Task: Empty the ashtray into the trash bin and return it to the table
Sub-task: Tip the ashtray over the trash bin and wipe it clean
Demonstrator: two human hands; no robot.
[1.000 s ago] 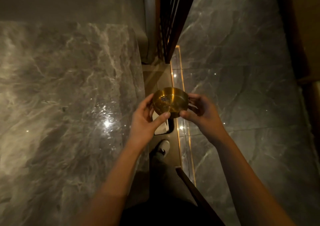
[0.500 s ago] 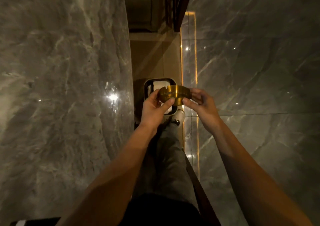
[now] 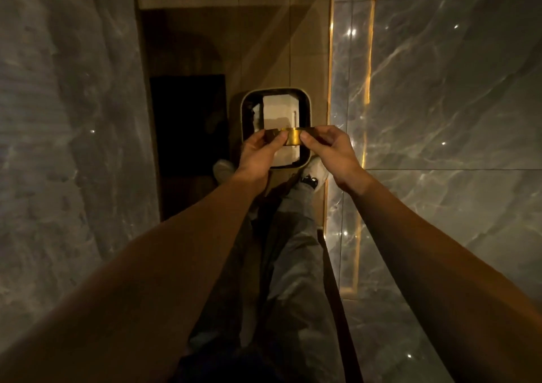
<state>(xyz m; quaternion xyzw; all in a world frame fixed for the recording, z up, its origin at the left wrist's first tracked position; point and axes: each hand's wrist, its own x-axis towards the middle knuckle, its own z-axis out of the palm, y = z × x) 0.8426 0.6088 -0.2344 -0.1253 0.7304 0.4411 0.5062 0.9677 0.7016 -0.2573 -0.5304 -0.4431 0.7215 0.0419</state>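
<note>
While a grey marble table is filling the left of the view, the left hand is pinching one side of the brass ashtray and the right hand is pinching the other. Both hands are holding the ashtray on edge directly above the open trash bin, which is standing on a tan floor strip. Glossy grey marble flooring is glinting at the right.
</note>
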